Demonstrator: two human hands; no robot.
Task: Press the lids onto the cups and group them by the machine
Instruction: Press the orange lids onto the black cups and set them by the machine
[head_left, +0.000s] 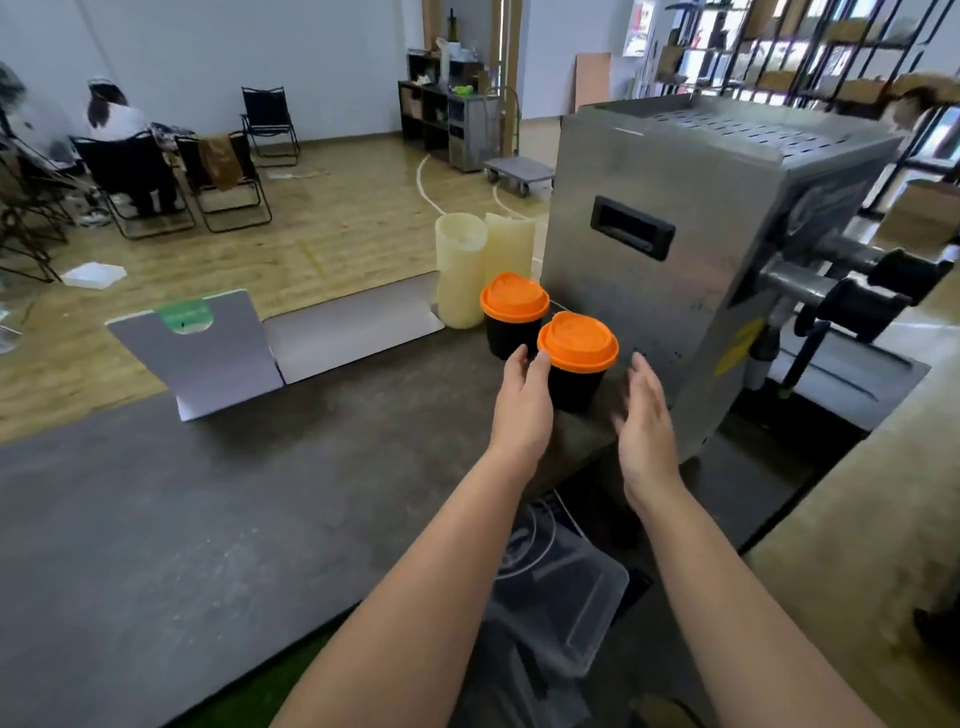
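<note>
Two black cups with orange lids stand side by side on the dark counter next to the steel machine (670, 249). The near cup (577, 358) is closest to me, the far cup (513, 319) sits behind and to its left. My left hand (522, 402) is open with straight fingers, its fingertips at the left side of the near cup. My right hand (644, 421) is open too, palm facing left, a short gap to the right of the near cup and just in front of the machine's side wall.
Two pale cream cylinders (460, 270) stand behind the cups. A grey folded card stand (208, 353) and a flat grey sheet (353, 325) lie to the left on the counter (208, 519). A clear plastic bin (566, 597) sits below the counter edge.
</note>
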